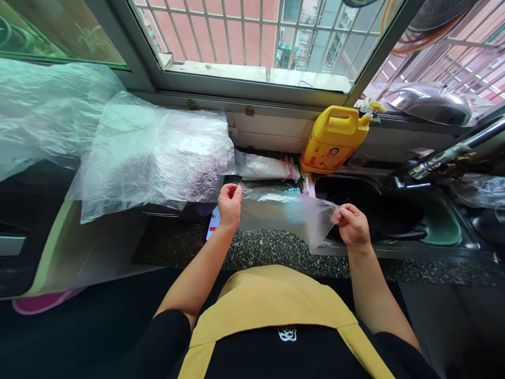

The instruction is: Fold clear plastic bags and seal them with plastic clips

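A clear plastic bag (276, 213) is stretched flat between my two hands above the speckled counter (268, 252). My left hand (230, 204) pinches its left upper corner, with fingers closed. At the other end my right hand (352, 223) grips the right upper edge, fingers also closed, and a loose corner hangs down beside it. Behind the bag lies a clear packet (262, 166) with a pink end. Small blue-green pieces (292, 190) show near the bag's upper edge. Partly hidden by my left hand is a phone-like thing with a lit face (213, 223).
Large clear plastic sheets (158, 152) cover the left side of the counter. A yellow jug (334, 139) stands at the back by the sink (469, 231). The tap (430, 168) reaches over the sink from the right. A barred window (244, 42) runs behind.
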Demonstrator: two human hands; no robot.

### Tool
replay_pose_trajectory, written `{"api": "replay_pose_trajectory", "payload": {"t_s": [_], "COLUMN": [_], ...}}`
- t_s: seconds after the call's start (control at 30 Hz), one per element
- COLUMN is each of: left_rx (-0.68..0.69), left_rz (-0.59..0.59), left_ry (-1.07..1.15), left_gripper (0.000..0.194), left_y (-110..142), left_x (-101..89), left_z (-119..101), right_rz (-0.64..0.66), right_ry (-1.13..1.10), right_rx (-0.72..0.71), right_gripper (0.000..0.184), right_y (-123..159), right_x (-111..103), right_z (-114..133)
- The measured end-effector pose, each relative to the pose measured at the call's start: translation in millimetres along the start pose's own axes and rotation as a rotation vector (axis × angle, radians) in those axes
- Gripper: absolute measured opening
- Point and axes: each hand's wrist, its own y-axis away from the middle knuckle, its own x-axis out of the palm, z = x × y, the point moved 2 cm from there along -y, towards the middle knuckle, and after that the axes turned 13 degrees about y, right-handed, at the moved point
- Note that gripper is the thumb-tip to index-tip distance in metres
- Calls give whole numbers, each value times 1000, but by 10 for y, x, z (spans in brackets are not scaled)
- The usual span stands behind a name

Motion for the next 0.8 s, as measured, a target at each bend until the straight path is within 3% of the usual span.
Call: {"api": "replay_pose_trajectory", "payload": {"t_s": [0.2,0.43,0.57,0.67,0.8], "left_rx": [-263,-508,-631,-633,-496], "left_rz": [-70,-108,-22,21,-19], "left_ry": [107,122,169,151,109], "left_gripper": [18,27,32,33,28], "left_y": [109,341,424,433,385], "left_x": [-47,-148,-181,-196,-181], "left_z": [153,426,471,449,385], "right_rz": [42,66,54,23,34], "right_ry": [-66,-237,-313,-351,-356], "right_rx": [76,326,401,416,374], "right_gripper": [24,25,30,33,30], "right_y": [28,-14,9,15,30], "right_x": [-53,-130,-73,-28,27], "right_z": [55,-107,-125,-106,-41]}}
